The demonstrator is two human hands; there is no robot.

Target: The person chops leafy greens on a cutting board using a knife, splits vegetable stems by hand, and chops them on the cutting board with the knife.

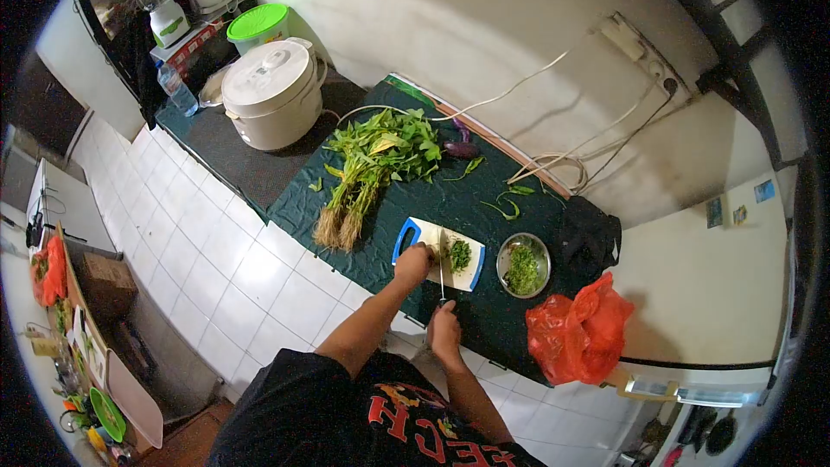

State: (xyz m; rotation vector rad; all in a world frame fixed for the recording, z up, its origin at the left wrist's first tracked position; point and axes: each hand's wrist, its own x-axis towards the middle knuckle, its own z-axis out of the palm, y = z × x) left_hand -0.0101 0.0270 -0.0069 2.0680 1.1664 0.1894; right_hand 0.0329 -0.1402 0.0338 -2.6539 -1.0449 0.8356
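Observation:
My right hand (445,333) is closed round the dark handle of a knife (443,281). Its blade points away from me over a white cutting board (468,278) with blue ends. On the board's left half, my left hand (413,265) is curled with the fingers together, close beside the blade; what they hold, if anything, is hidden. Chopped green pieces (460,254) lie right of the blade. A metal bowl (501,279) with shredded light-green pieces (522,270) stands right of the board.
Leafy greens with roots (380,151) lie behind the board, near a purple eggplant (461,150) and green chillies (510,203). An orange-red plastic bag (577,333) sits at the right edge. A white rice cooker (275,95) stands far left; cables (553,169) run along the wall.

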